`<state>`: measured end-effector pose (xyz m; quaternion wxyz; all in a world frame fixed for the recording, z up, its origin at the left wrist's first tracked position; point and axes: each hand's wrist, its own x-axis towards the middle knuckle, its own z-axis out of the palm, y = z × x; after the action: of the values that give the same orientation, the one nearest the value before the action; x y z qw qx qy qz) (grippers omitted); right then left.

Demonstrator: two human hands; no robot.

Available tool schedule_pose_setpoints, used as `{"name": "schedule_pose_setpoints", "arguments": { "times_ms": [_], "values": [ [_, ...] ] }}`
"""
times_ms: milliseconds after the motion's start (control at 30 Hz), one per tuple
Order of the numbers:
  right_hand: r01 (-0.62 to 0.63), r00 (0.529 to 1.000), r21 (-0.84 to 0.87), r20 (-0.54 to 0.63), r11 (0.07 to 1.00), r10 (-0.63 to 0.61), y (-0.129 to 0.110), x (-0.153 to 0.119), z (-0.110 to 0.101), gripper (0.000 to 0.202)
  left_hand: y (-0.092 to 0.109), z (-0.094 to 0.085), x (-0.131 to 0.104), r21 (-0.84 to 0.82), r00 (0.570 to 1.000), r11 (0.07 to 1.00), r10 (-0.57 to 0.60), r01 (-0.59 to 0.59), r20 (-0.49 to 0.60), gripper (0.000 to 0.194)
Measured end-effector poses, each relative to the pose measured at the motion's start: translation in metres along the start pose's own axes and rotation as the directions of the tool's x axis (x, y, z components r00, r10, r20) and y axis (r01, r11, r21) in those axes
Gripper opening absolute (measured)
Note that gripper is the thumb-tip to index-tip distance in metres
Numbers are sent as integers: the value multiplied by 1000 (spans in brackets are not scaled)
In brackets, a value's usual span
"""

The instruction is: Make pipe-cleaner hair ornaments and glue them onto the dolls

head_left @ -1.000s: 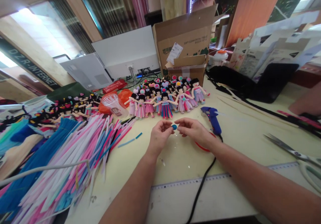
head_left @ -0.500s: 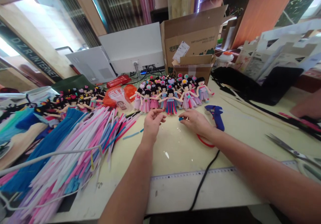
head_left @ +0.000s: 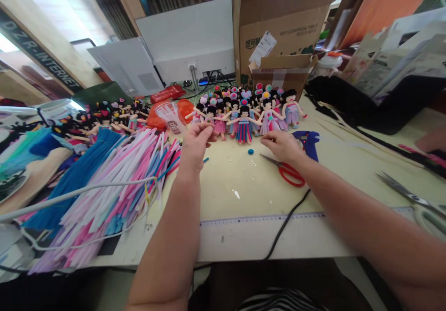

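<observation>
A small round blue piece [head_left: 251, 151] lies on the table between my hands. My left hand [head_left: 195, 144] is at the left, thumb and fingers pressed together; whatever they hold, if anything, is too small to make out. To the right, my right hand [head_left: 281, 146] hovers with its fingertips together, and I cannot make out anything in them. Under it lie red-handled scissors [head_left: 291, 175], and beside it a blue glue gun [head_left: 308, 143]. Behind the hands stands a doll in a striped skirt [head_left: 244, 129], in front of several other dolls.
Fuzzy stems [head_left: 114, 185] are heaped at the left. A cardboard box [head_left: 278, 32] stands behind the dolls. Larger scissors [head_left: 404, 195] lie at the right, a ruler [head_left: 251, 219] along the front edge, and a black cable [head_left: 287, 225] crosses it.
The blue piece has left my right hand and lies on the table. My hands have moved apart, uncovering the red-handled scissors. The view has tilted downward.
</observation>
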<state>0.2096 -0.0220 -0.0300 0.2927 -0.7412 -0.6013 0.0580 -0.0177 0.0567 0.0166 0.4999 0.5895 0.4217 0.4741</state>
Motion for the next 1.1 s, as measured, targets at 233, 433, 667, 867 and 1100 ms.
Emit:
{"name": "schedule_pose_setpoints", "arguments": {
  "times_ms": [233, 433, 667, 867, 1100],
  "values": [
    [68, 994, 129, 72, 989, -77, -27, -30, 8, 30, -9, -57, -6, 126, 991, 992, -13, 30, -132, 21],
    [287, 879, -142, 433, 947, -201, -35, -52, 32, 30, -32, -86, -16, 545, 990, 831, -49, 116, -135, 12],
    [303, 868, -152, 452, 941, -206, -31, -49, 32, 34, -33, -103, -13, 824, 987, 553, 13, 126, -159, 13],
    [286, 866, -125, 457, 950, -201, -29, -47, 33, 34, -6, -144, -3, 894, 958, 393, 91, 217, -272, 17],
    [263, 869, -92, 456, 960, -194, -26, -45, 33, 35, -15, -148, -9, 940, 985, 307, -127, 150, -116, 8]
  ]
}}
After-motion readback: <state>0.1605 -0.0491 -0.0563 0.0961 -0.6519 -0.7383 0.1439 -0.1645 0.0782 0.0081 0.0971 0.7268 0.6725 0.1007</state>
